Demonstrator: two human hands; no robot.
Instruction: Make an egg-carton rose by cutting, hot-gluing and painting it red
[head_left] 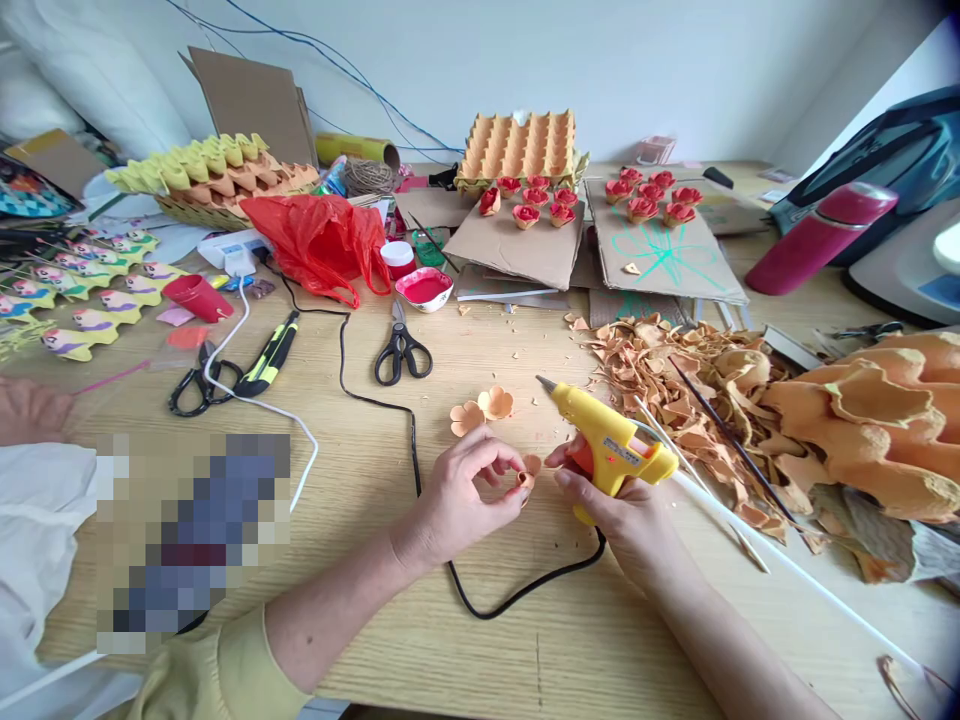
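A shallow white patterned dish (428, 304) holds pink-red paint (424, 284), beside a red jar with a white lid (397, 262). Our left hand (456, 490) pinches a small curled orange pulp flower piece (526, 480) between its fingers; our right hand (626, 520) grips a yellow plastic glue gun (615, 440), nozzle near two orange petal cups (466, 419). A thin black cord (480, 616) loops across open room towards the near edge; torn orange scraps (645, 370) crowd the right of the pale wood-grain surface (360, 450), before a white wall (637, 60).
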